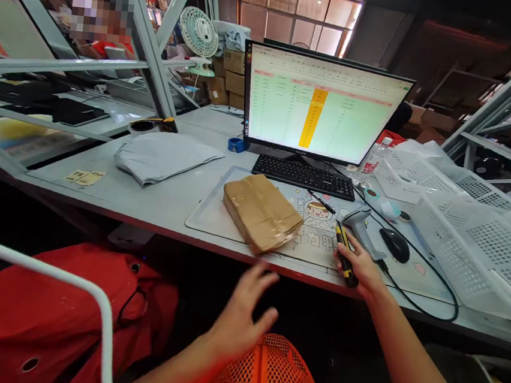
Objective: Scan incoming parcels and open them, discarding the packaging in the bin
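My right hand is closed around a black and yellow utility knife, at the front of the desk. Fingers apart and slightly blurred, my left hand is held in front of the desk edge with nothing in it. Just beyond it lies a brown paper-wrapped package with clear tape on it, at the front of a printed desk mat. A grey barcode scanner rests close to the right hand, with a black mouse to its right.
Behind the package stand a keyboard and a monitor. A grey plastic mailer bag and blue tape lie leftward. White plastic baskets fill the right side. A red bag and white rail are at lower left.
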Action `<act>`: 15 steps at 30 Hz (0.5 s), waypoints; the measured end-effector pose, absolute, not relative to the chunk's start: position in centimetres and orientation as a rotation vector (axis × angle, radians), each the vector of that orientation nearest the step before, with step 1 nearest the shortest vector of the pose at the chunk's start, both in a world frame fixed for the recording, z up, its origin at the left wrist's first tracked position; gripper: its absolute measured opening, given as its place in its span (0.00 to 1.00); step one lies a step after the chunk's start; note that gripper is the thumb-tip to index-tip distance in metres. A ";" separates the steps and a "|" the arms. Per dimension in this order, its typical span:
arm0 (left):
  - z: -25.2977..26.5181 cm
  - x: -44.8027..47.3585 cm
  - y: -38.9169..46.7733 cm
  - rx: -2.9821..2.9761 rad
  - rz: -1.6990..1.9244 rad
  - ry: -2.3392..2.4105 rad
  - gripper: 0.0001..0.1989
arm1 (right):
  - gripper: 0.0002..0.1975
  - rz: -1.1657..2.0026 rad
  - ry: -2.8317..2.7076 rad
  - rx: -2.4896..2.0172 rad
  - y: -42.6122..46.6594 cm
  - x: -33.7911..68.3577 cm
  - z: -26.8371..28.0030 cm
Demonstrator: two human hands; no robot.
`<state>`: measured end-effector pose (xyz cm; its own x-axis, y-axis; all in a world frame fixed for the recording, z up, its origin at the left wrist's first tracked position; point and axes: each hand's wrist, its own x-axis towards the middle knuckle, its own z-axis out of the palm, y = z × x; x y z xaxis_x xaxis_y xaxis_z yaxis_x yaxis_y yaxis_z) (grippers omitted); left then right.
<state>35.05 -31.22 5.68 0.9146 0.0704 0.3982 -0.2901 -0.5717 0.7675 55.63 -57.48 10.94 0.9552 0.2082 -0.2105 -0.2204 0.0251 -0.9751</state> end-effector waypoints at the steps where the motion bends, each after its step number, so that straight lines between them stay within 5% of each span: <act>1: 6.6 34.8 -31.7 2.133 0.313 -0.417 0.23 | 0.54 0.319 -0.004 -1.553 -57.0 55.8 11.3; 4: 10.7 37.1 -29.3 2.073 0.269 -0.695 0.12 | 0.50 0.298 -0.077 -1.722 -55.6 56.2 12.3; 7: 14.9 43.5 -23.6 2.223 0.613 -0.311 0.14 | 0.46 0.348 -0.185 -1.848 -54.9 56.1 13.1; 15: 15.0 54.8 -15.8 2.407 0.335 0.048 0.39 | 0.38 0.427 -0.269 -2.031 -53.2 54.8 13.9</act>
